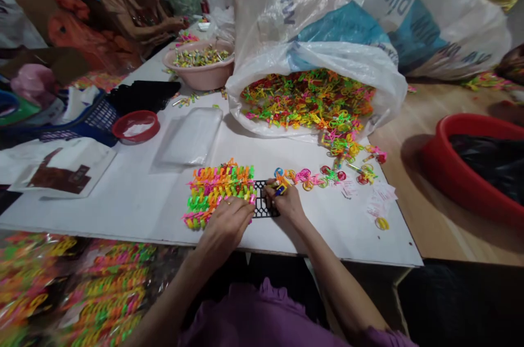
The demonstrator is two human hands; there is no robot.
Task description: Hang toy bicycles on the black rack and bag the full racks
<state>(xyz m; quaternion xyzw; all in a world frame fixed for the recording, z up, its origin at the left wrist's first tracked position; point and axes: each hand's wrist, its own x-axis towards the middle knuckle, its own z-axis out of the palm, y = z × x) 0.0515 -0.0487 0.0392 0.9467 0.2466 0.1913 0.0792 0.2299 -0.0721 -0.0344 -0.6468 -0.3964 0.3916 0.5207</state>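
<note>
At the white tabletop's (123, 210) near edge, a person's left hand (225, 224) lies open on rows of neon plastic loops (216, 194) while the right hand (285, 199) pinches a small blue-and-yellow plastic piece (280, 190) firmly beside a black plastic grid (262, 199).

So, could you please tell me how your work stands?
Left hand on stacked bright plastic pieces; right hand at black grid; loose pieces beside it.

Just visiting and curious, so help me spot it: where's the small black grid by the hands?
On the white table, below the big plastic sack, look between the person's left hand and right hand. There sits a small black grid, dark and openwork, unlike the neon plastic loops stacked beside it.
</note>
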